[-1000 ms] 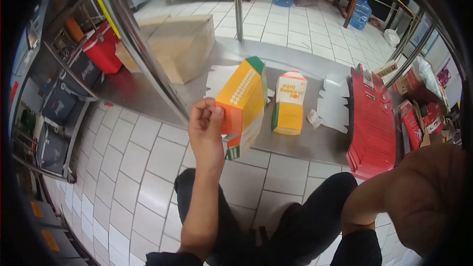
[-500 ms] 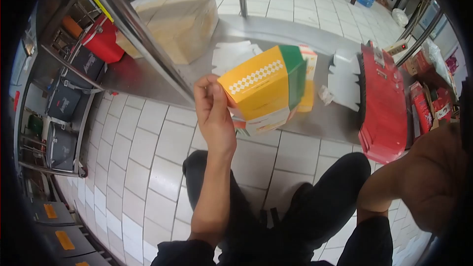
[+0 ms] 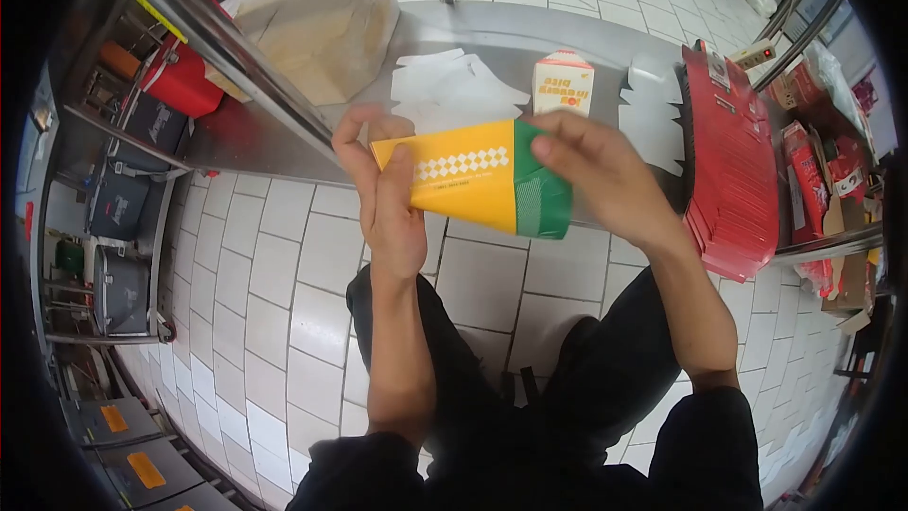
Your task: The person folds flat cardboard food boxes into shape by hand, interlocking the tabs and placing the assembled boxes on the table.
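Observation:
A yellow and green paper food box, printed with a band of white diamonds, is held up above the edge of the metal shelf. My left hand pinches its left, yellow end between thumb and fingers. At the green end, my right hand grips the upper corner with its thumb on the near face. The box's far side is hidden. Just behind it, a white printed food box with yellow lettering stands on the shelf, its lower part covered by my right hand.
White flat cardboard blanks lie on the metal shelf, with another white blank further right. A stack of red cardboard blanks sits beside it. A large wrapped carton and a metal post are at left.
My right hand has come in from the lower right and taken hold of the green end. The yellow and green box has moved slightly down and left and is turned more level.

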A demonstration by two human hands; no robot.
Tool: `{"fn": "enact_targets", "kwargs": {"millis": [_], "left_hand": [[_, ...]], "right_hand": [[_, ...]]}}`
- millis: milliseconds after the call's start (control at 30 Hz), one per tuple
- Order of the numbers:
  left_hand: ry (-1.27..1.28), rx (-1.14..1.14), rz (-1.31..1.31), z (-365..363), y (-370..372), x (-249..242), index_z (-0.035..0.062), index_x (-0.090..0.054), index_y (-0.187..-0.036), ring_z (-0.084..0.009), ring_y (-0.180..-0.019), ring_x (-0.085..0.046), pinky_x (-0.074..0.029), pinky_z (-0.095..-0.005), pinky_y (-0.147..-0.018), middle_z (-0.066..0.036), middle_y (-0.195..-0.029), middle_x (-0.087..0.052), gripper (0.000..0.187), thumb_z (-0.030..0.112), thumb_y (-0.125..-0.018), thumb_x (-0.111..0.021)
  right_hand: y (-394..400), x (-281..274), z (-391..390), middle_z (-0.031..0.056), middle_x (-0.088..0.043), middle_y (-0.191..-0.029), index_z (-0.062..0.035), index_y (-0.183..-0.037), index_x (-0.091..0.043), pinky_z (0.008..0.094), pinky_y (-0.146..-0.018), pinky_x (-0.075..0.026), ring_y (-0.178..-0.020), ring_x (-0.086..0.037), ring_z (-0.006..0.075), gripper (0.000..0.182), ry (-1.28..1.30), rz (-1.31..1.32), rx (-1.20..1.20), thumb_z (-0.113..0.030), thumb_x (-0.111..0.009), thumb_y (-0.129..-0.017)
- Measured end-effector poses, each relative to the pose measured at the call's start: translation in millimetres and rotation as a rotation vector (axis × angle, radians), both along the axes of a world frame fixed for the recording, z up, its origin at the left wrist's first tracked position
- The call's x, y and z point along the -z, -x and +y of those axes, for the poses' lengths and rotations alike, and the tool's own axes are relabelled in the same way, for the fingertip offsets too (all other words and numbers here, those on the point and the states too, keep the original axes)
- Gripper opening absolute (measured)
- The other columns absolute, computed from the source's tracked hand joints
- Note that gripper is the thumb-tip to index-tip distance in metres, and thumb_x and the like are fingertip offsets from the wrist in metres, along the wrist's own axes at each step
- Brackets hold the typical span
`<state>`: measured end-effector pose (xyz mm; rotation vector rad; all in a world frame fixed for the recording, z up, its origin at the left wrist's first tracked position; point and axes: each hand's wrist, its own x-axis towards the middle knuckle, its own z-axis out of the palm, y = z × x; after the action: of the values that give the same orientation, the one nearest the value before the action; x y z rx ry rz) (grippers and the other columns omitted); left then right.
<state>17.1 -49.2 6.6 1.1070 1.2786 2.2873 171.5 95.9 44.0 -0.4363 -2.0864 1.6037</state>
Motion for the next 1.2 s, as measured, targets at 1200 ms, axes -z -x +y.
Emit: {"fn": "enact_targets", "kwargs": {"millis": [1200], "left_hand": [[-0.101,-0.001,-0.006,25.7,-43.8,-2.3,0.0012,-0.06,-0.09,-0.0249,-0.12,-0.051,-0.04,-0.0373,-0.102,-0.014,-0.129,-0.051,0.006,0.005,-0.094,-0.059]], "right_hand": [[8.2,10.0,-8.1,0.0034,-0.055,-0.107,-0.0005,-0.099,-0.064,0.0294,-0.087,-0.046,-0.099,-0.055,0.0121,0.012,0.146,0.267,-0.07,-0.01,-0.067,-0.091]]}}
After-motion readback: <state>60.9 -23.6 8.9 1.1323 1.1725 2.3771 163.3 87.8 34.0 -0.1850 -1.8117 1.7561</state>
